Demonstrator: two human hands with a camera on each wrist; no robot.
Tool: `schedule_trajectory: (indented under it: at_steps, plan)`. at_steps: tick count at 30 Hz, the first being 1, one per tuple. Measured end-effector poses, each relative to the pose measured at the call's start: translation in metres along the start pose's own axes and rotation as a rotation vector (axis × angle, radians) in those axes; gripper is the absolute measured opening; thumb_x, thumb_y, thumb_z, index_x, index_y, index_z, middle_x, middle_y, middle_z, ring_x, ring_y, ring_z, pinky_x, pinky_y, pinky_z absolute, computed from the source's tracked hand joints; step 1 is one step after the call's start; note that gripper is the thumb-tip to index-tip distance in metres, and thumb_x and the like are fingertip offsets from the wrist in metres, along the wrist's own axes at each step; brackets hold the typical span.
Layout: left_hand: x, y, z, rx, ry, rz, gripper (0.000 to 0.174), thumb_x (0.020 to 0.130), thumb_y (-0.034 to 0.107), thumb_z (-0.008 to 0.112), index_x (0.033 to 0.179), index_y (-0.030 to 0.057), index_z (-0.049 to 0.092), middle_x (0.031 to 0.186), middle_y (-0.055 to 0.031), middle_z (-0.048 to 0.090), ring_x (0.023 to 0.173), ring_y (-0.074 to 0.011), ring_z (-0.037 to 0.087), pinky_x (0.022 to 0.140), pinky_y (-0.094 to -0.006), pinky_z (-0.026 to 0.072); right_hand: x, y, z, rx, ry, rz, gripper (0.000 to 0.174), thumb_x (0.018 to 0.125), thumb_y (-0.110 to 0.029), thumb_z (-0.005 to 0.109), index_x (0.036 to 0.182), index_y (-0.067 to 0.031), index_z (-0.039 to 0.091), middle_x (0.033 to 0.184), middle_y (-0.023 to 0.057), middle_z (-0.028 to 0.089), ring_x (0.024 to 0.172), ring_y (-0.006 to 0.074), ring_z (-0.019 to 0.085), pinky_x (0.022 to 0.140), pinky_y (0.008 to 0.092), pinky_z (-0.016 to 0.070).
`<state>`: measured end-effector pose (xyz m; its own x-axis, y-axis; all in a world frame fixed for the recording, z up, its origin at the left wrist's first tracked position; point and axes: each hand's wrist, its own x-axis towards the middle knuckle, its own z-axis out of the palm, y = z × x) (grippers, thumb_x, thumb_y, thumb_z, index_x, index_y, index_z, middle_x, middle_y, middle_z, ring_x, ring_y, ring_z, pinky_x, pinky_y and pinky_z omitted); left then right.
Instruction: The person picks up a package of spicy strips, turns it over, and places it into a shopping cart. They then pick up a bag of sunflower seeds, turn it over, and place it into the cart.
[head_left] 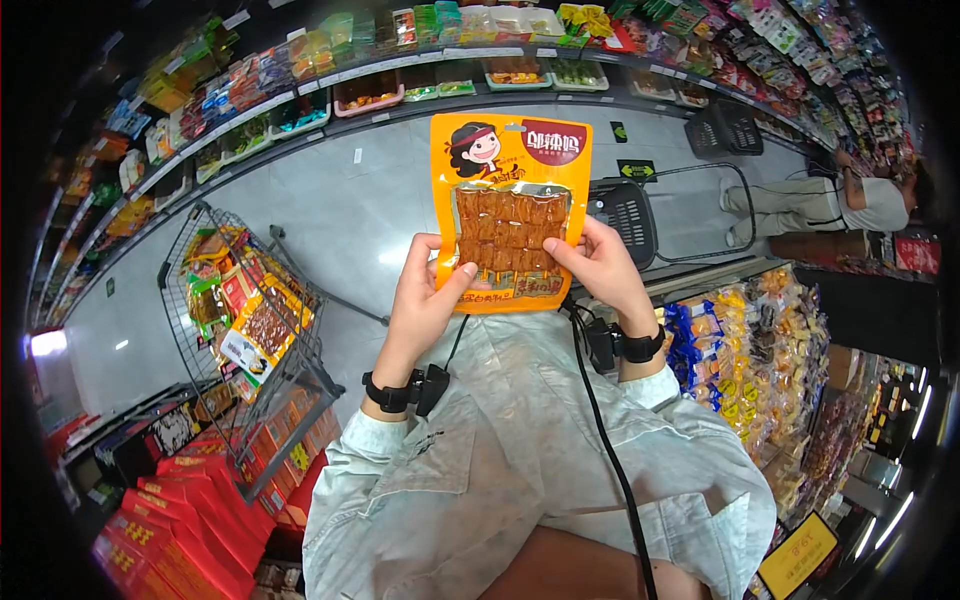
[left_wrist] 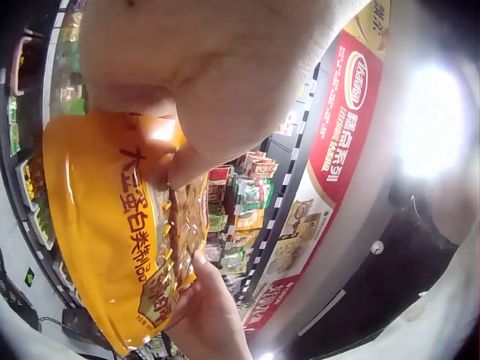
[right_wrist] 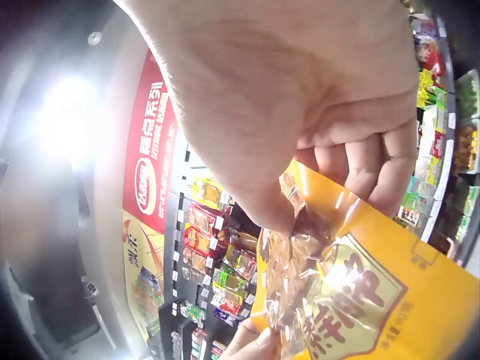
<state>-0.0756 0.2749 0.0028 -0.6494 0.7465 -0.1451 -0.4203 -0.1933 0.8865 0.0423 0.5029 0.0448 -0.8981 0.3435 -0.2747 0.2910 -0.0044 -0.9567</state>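
A yellow snack packet (head_left: pixel 511 210) is held upright in front of the body, its printed face toward the head camera. Brown skewered pieces show through its clear window. My left hand (head_left: pixel 428 290) grips the lower left edge, thumb on the front and fingers behind. The lower right edge is pinched by my right hand (head_left: pixel 603 268) in the same way, its thumb (head_left: pixel 556 250) lying over the window. In the left wrist view the packet (left_wrist: pixel 105 217) bulges below the palm. From the right wrist the packet (right_wrist: pixel 420 300) slants away beneath the curled fingers (right_wrist: pixel 367 165).
At left stands a shopping cart (head_left: pixel 330 385) with several packets in it. Shelves of packaged food (head_left: pixel 440 60) curve across the back. A dark basket (head_left: pixel 625 215) is at right, with another basket (head_left: pixel 722 132) farther off. A person (head_left: pixel 840 203) is at far right, and bagged snacks (head_left: pixel 740 350) are piled nearby.
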Motion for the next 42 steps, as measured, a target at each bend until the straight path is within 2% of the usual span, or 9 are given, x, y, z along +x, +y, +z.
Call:
schedule_trajectory:
  at_steps: [7,13,19,22,27,32,37,40,42]
  plan:
    - [-0.047,-0.019,0.044,0.230,0.257,-0.084,0.028,0.103,0.006,0.057,0.127,0.0049,0.042,0.106,-0.0103,0.070,0.090,-0.0175,0.073,0.078,-0.0294,0.0594,-0.010,0.044,-0.016,0.176,-0.175,0.060,0.030,0.098,-0.010,0.068,0.124,0.0036,0.061,0.109,0.0039,0.072,0.093,0.0066,0.067,0.081,0.0247,0.0567]
    - [-0.091,-0.042,0.059,0.315,0.437,-0.181,0.040,0.105,0.007,0.055,0.141,0.0052,0.038,0.111,-0.0126,0.071,0.092,-0.0189,0.073,0.078,-0.0299,0.0596,-0.013,0.065,-0.011,0.063,-0.292,0.118,0.029,0.098,-0.014,0.069,0.119,0.0040,0.064,0.106,0.0044,0.072,0.091,0.0072,0.066,0.079,0.0271,0.0567]
    - [-0.097,-0.047,0.067,0.195,0.408,-0.128,0.040,0.106,0.005,0.052,0.142,0.0048,0.037,0.119,-0.0141,0.069,0.103,-0.0225,0.072,0.086,-0.0317,0.0588,-0.023,0.064,-0.010,0.011,-0.272,0.094,0.030,0.098,-0.016,0.069,0.120,0.0040,0.063,0.103,0.0058,0.073,0.091,0.0086,0.067,0.079,0.0281,0.0570]
    - [-0.102,-0.046,0.064,0.393,0.375,-0.143,0.041,0.105,0.004,0.051,0.143,0.0044,0.035,0.123,-0.0150,0.067,0.106,-0.0238,0.072,0.088,-0.0322,0.0583,-0.029,0.071,-0.010,0.006,-0.223,0.066,0.030,0.098,-0.015,0.069,0.121,0.0035,0.063,0.103,0.0071,0.073,0.091,0.0094,0.068,0.079,0.0281,0.0571]
    - [-0.119,-0.045,0.066,0.223,0.347,-0.071,0.043,0.105,0.003,0.052,0.144,0.0036,0.033,0.125,-0.0153,0.065,0.107,-0.0241,0.071,0.089,-0.0322,0.0580,-0.047,0.072,0.001,0.065,-0.171,0.041,0.029,0.098,-0.012,0.068,0.122,0.0025,0.063,0.106,0.0069,0.073,0.092,0.0091,0.068,0.081,0.0263,0.0561]
    - [-0.172,-0.043,0.038,0.082,0.341,0.030,0.044,0.105,0.004,0.052,0.145,0.0034,0.032,0.125,-0.0162,0.066,0.106,-0.0244,0.071,0.091,-0.0335,0.0571,-0.077,0.071,0.052,0.105,-0.198,-0.031,0.029,0.098,-0.011,0.068,0.124,0.0021,0.061,0.111,0.0058,0.072,0.096,0.0083,0.067,0.084,0.0250,0.0548]
    - [-0.258,-0.048,-0.006,-0.138,0.443,0.124,0.046,0.104,0.000,0.052,0.146,0.0025,0.032,0.127,-0.0164,0.065,0.105,-0.0247,0.070,0.091,-0.0356,0.0563,-0.112,0.071,0.137,0.111,-0.310,-0.052,0.037,0.100,-0.010,0.064,0.133,0.0018,0.051,0.118,0.0081,0.069,0.101,0.0097,0.067,0.086,0.0253,0.0544]
    - [-0.311,-0.052,-0.030,-0.164,0.556,0.141,0.048,0.103,0.000,0.053,0.146,0.0033,0.032,0.124,-0.0164,0.067,0.104,-0.0254,0.071,0.090,-0.0366,0.0569,-0.137,0.071,0.185,0.014,-0.465,0.050,0.039,0.101,-0.011,0.064,0.134,0.0013,0.049,0.116,0.0081,0.069,0.101,0.0099,0.066,0.087,0.0255,0.0542]
    - [-0.339,-0.055,-0.038,-0.231,0.638,0.170,0.049,0.103,0.003,0.055,0.146,0.0027,0.033,0.121,-0.0164,0.068,0.102,-0.0255,0.072,0.090,-0.0365,0.0573,-0.147,0.075,0.209,-0.114,-0.532,0.027,0.043,0.100,-0.013,0.066,0.137,-0.0009,0.047,0.101,0.0042,0.067,0.089,0.0086,0.065,0.077,0.0258,0.0532]
